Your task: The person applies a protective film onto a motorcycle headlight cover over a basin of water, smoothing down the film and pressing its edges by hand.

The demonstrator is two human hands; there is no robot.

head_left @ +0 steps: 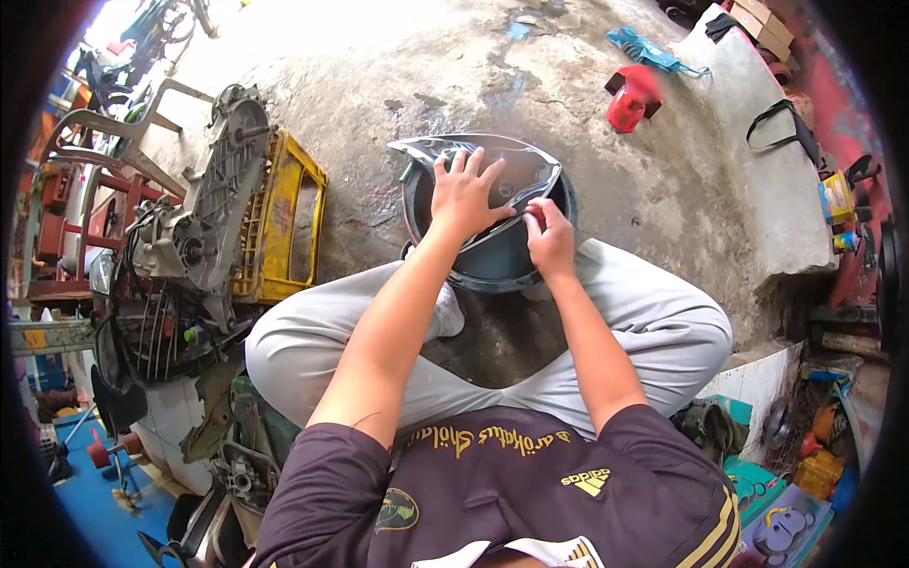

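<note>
A clear, pointed plastic cover with shiny edges, like a vehicle headlight lens, lies tilted over a round black basin. My left hand rests flat on the cover with its fingers spread. At the cover's near right edge, my right hand has its fingers curled and pressed together in a pinch; whether a small thing is between them is hidden. The basin stands on the floor between my bent legs, and the cover and my hands hide much of its inside.
Left of me, a metal engine casing leans by a yellow crate, with a chair frame behind. A red object and a blue bag lie on the wet concrete floor. A raised ledge runs along the right.
</note>
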